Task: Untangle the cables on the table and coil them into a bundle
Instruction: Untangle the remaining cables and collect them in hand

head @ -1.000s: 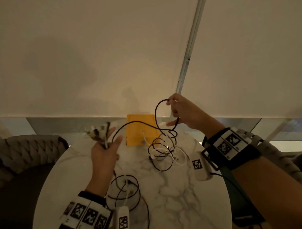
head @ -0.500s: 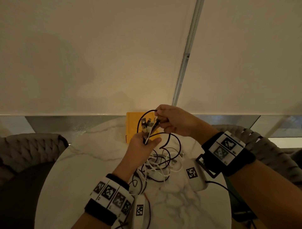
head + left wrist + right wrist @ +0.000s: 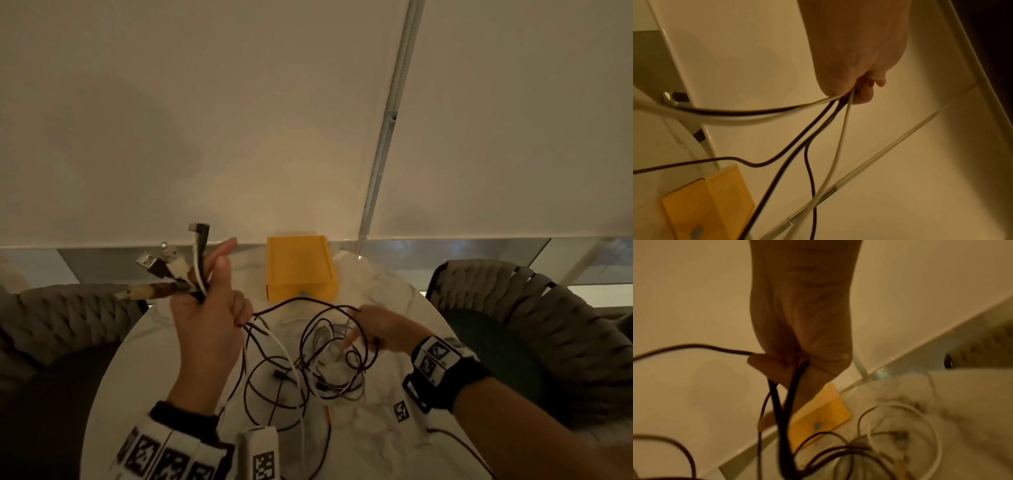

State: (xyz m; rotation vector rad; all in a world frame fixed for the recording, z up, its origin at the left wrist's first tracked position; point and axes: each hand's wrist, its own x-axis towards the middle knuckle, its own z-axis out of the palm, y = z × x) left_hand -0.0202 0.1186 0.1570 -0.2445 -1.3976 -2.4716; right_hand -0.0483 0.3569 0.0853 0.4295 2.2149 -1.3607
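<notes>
**Gripping cables at a round counter**

Spreading across a round, marble-patterned counter [image 3: 191,346], a tangle of black and white cables [image 3: 318,363] lies in loose loops at its middle, with bare stone to the left and right of the heap. Two woven chairs flank the counter, one [image 3: 61,329] at its left edge and one [image 3: 534,308] at its right; pale blinds hang behind. One yellow box [image 3: 299,269] sits at the far edge, just beyond the loops. The left hand [image 3: 209,318], raised above the counter, has its grip clamped on a bunch of cable ends, at least four plugs [image 3: 171,270] fanning out above the fist and the strands trailing down to the heap. The right hand [image 3: 383,329], low over the tangle, has its grip closed on dark strands.
</notes>
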